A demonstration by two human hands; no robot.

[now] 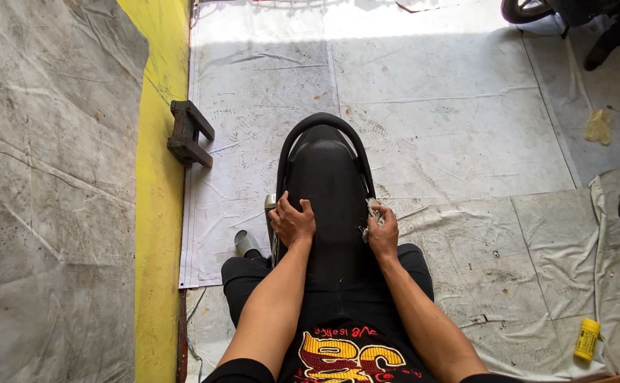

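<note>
Astride a motorbike, a person presses the left hand (293, 221) flat, fingers spread, on the smooth black seat (327, 184) ringed by a curved grab rail (322, 120), while the right hand (382, 230) pinches a crumpled pale rag (372, 210) against the seat's right edge, above creased, grimy floor sheeting (452, 106).

Sharp daylight pic, sun strip at top, shade below.
</note>
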